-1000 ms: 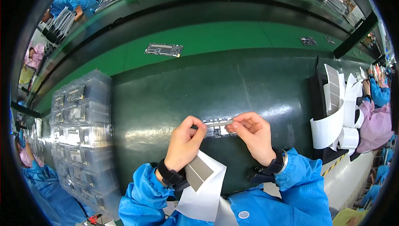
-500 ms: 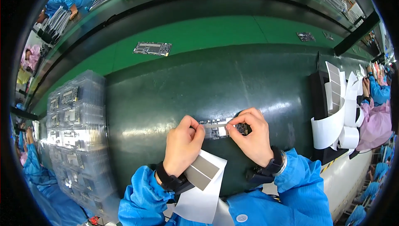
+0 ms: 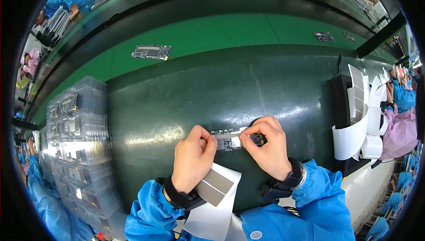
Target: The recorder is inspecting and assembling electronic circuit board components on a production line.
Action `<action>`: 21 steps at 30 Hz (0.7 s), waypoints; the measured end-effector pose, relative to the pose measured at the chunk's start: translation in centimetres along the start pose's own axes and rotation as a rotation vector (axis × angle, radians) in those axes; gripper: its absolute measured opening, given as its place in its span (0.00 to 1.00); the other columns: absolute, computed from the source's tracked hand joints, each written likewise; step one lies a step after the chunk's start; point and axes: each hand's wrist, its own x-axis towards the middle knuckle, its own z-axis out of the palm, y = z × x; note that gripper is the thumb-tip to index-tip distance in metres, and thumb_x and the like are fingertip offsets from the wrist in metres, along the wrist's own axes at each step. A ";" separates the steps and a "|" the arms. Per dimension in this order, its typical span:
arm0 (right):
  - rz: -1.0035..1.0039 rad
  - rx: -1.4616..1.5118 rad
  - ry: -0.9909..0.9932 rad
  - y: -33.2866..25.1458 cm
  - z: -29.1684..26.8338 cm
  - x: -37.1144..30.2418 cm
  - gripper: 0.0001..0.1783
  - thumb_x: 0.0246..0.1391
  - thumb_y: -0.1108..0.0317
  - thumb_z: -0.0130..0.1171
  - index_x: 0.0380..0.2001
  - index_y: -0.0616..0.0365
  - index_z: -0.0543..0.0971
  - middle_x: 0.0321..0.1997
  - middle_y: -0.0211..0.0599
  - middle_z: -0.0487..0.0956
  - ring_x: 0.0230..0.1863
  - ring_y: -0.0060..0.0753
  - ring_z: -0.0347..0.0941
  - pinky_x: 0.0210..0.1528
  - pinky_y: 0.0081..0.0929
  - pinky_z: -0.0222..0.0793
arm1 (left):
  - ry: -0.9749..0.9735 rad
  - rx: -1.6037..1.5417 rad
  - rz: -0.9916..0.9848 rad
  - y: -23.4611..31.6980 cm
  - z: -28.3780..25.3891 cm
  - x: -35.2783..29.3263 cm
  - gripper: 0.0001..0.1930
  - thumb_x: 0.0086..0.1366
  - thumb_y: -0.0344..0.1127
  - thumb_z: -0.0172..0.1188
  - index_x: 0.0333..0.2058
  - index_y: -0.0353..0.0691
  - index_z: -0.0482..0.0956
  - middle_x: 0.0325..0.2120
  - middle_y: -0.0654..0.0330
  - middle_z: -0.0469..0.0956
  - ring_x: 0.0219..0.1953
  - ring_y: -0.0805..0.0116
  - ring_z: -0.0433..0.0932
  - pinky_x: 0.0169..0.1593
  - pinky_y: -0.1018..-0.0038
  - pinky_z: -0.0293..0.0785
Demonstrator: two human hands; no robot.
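Observation:
A circuit board (image 3: pixel 226 145) with silvery metal patches lies on the dark green bench in front of me. Across it runs a narrow grey adhesive strip (image 3: pixel 226 136). My left hand (image 3: pixel 193 157) pinches the strip's left end between thumb and forefinger. At the other end, the thumb and forefinger of my right hand (image 3: pixel 269 149) are closed on the strip, over the board's right half. Whether the strip touches the board I cannot tell. A white backing sheet (image 3: pixel 213 218) with grey rectangular stickers (image 3: pixel 215 185) hangs below my left hand; how it is held is hidden.
Stacked clear plastic trays (image 3: pixel 84 134) holding boards stand at left. Beyond the bench, a green belt (image 3: pixel 212 33) carries another board (image 3: pixel 152 52) and smaller boards (image 3: pixel 323 36) at right. A black holder (image 3: pixel 341 103) contains curling white sticker sheets (image 3: pixel 354 139). Other people work around.
The view has shifted slightly, and the board on the far belt sits further left. Both hands keep their pinch on the strip, with the left hand a touch lower and further left.

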 end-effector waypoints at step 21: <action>0.000 -0.015 0.006 0.0 -0.1 0.0 0.06 0.39 0.74 0.65 0.21 0.57 0.76 0.28 0.36 0.73 0.33 0.41 0.69 0.37 0.34 0.63 | -0.004 0.037 -0.009 0.5 0.1 0.1 0.07 0.61 0.30 0.55 0.26 0.36 0.69 0.09 0.57 0.71 0.11 0.68 0.69 0.18 0.70 0.61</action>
